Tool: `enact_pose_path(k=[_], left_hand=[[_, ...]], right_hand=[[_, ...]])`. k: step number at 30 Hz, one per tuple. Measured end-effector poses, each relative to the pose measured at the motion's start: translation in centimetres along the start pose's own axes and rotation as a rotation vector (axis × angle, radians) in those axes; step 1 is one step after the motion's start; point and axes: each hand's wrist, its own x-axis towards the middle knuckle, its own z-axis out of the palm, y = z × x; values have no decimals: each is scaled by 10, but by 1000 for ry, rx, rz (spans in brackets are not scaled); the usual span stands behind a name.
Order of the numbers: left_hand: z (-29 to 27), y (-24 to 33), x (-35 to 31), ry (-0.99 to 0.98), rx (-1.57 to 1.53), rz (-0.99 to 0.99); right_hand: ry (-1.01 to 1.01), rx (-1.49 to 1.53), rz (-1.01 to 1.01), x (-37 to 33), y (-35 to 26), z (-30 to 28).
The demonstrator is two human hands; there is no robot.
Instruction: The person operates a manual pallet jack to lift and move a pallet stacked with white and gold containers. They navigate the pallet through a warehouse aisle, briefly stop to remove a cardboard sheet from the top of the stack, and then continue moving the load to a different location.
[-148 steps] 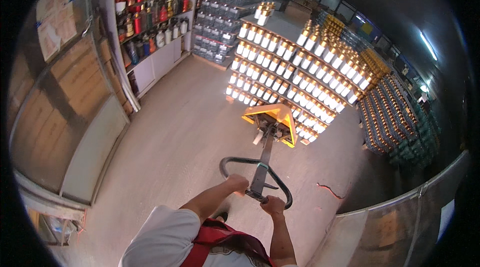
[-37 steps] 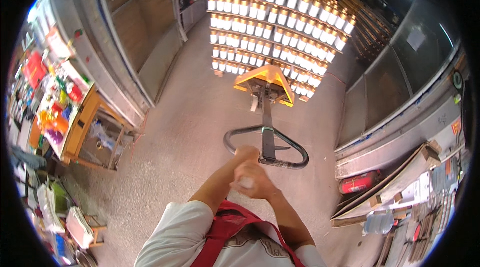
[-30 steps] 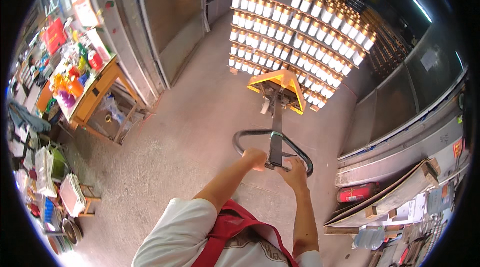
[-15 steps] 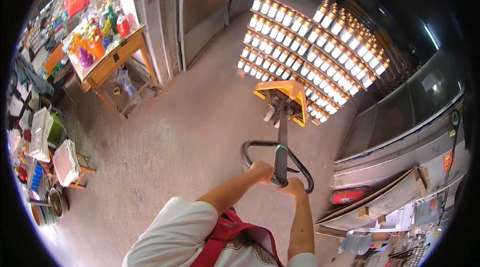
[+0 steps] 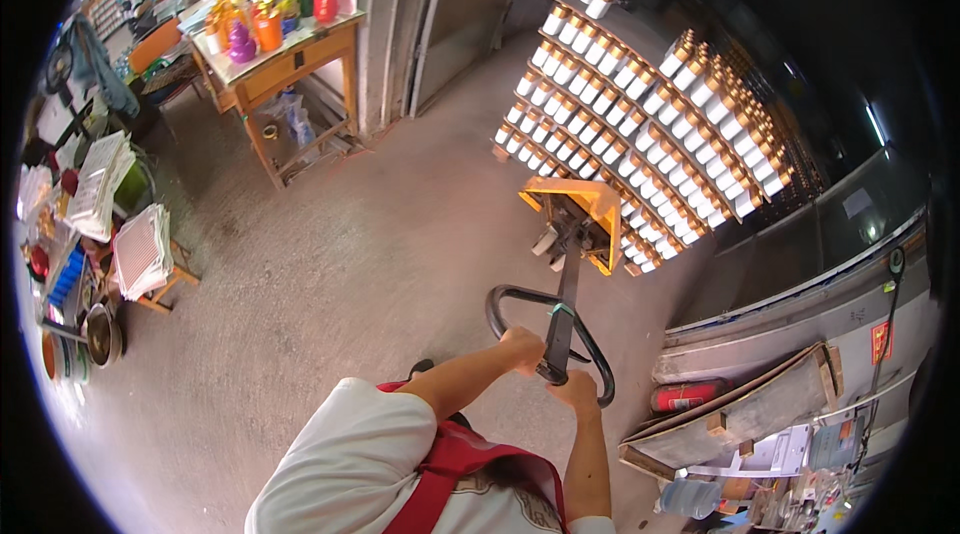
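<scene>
Both my hands are on the loop handle (image 5: 548, 339) of the pallet jack (image 5: 572, 224). Left hand (image 5: 522, 347) wraps the near left of the loop, fingers curled fully round the bar. Right hand (image 5: 577, 392) closes on the near right part, just beside the black tiller; fingers look clenched on the bar, though the fingertips are hidden under it.

The tiller leans back toward me from the yellow pump housing. The housing sits tight against the near end of the load (image 5: 650, 124): a long pallet stack of shrink-wrapped bottles with white and gold caps, several rows wide, running away from me toward the dark upper right. The forks are not visible; I judge them to be under the load, since the housing is touching its edge.

State of the work, as I read it: the jack is coupled to the load and I have the handle, so the hook-up is done. Whether the pallet is raised off the concrete floor (image 5: 340, 274) I cannot tell. The hauling itself looks unfinished; the load stands in an open lane with no parking spot evident.

Surroundings: wooden table (image 5: 290, 64) with coloured bottles at upper left, well apart from the jack. Stacked papers (image 5: 140, 249) on a low stand at left. Red extinguisher (image 5: 690, 396) and leaning board (image 5: 740, 414) lie near my right side, close to the handle.
</scene>
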Motion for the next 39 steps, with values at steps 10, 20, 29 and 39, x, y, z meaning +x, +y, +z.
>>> enact_pose_path(k=[10,20,29,39], left_hand=[[15,15,-75,-38,-47,-13],[27,33,-122,-50,-51,25],[40,47,-152,-24,-120,-13],[79,73,-220,-19,-99,-9]], right_hand=[[107,4,-4,-56,-24,43],[79,-52,10,-103,-38,54],[30,-78,50,-131,-40,65],[65,-66,-2,-212,-67,91]])
